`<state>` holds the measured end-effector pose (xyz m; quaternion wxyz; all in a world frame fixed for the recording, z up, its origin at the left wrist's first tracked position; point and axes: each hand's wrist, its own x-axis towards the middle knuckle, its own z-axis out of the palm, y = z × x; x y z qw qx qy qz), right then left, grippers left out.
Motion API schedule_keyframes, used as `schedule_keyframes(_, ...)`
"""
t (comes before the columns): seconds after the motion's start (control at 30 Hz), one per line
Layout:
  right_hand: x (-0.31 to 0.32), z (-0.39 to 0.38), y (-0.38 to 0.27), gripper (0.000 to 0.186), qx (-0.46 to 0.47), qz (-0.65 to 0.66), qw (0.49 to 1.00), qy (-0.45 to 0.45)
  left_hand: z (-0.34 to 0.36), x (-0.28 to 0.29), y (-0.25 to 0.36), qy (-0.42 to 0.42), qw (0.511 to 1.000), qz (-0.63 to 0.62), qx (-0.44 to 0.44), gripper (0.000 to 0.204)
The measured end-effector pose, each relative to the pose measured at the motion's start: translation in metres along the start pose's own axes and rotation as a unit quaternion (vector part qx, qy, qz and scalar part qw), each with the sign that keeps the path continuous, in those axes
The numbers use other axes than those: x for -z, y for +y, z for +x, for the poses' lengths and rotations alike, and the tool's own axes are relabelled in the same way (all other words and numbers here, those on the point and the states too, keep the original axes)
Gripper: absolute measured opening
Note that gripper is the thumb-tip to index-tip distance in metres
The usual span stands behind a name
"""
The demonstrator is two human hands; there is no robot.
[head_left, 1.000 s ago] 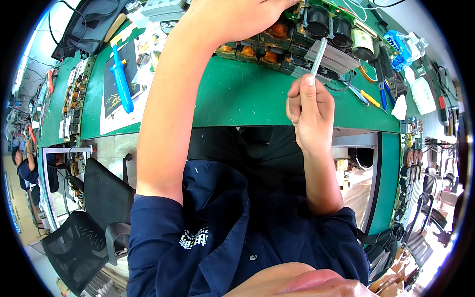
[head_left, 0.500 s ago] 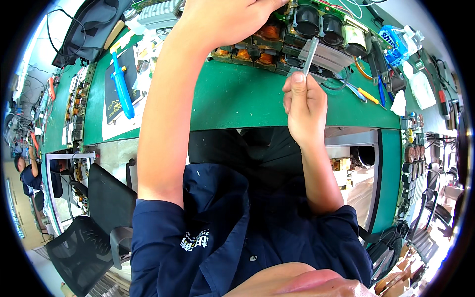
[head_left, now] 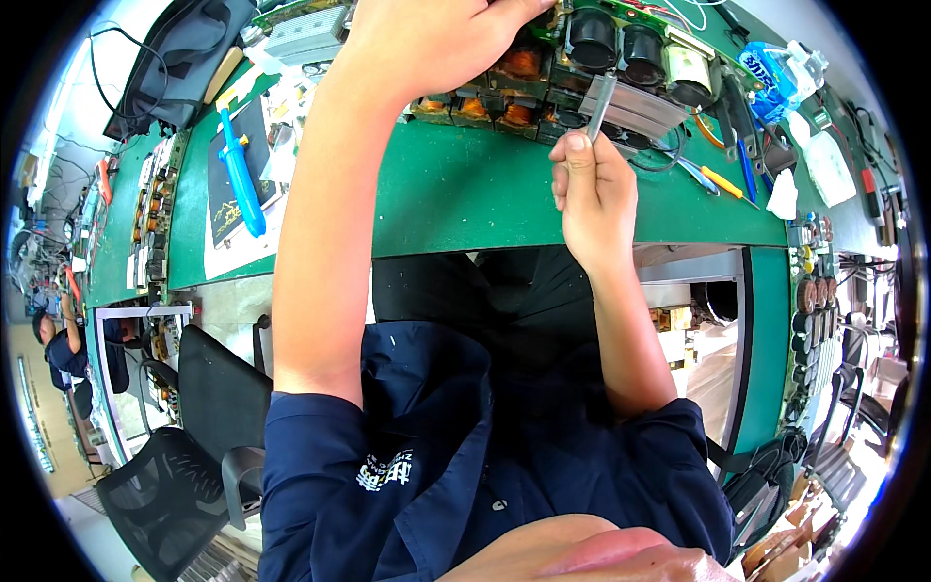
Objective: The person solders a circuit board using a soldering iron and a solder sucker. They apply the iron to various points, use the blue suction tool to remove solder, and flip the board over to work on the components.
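Observation:
My right hand (head_left: 596, 194) is closed round a slim silver metal tool (head_left: 600, 107), thumb on top, near the front edge of the green bench. The tool points up and away, its tip in front of the large black capacitors (head_left: 592, 39) of a circuit board assembly. Beside the tip lies a finned silver heatsink (head_left: 640, 109), and copper-wound coils (head_left: 519, 114) line the near side of the assembly. My left hand (head_left: 427, 44) reaches across the left part of these boards; its fingers run out past the upper edge, so what they touch is hidden.
Left on the bench (head_left: 465, 184), a blue desoldering pump (head_left: 242, 184) rests on a black notebook (head_left: 225, 209). To the right are a yellow-handled screwdriver (head_left: 721, 181), white tissue (head_left: 782, 199) and a blue bottle (head_left: 766, 82). Another person (head_left: 66, 344) works far left.
The whole view has shifted slightly. Both hands keep nearly the same place over the boards, and the right still holds the metal tool.

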<state>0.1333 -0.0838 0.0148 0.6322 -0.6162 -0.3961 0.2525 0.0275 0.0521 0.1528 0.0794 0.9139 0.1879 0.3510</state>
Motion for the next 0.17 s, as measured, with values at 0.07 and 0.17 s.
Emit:
schedule_keyframes(0.07,-0.0006,0.0024,0.0011,0.035,0.003,-0.001,1.0,0.005,-0.0006,0.0007,-0.0002,-0.003,1.0,0.0,0.004,0.02)
schedule_keyframes(0.17,0.0007,0.0061,0.0034,0.034,0.01,-0.002,1.0,0.01,0.0003,0.0012,-0.0002,-0.005,1.0,-0.007,-0.003,0.021)
